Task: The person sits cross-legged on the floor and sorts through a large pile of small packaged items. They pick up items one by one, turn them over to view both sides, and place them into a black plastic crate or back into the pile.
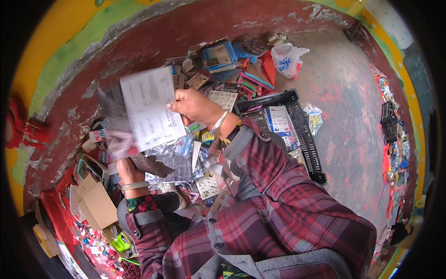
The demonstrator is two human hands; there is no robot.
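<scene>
My right hand (pixel 194 106) is raised and grips the right edge of a flat white printed packet (pixel 149 108), which is blurred by motion. A silver bangle sits on that wrist. My left hand (pixel 128 170) is lower and to the left, with its fingers on a dark grey textured piece (pixel 151 164) that lies on clear plastic packets (pixel 175 158). A pale bangle circles the left wrist. Both forearms wear red plaid sleeves with grey cuffs.
Several small carded and bagged goods lie heaped on the worn red floor (pixel 344 93). A black plastic crate (pixel 304 135) with packets stands to the right. A white plastic bag (pixel 288 58) lies at the back, a brown cardboard box (pixel 97 204) at the lower left, and more goods at the far right.
</scene>
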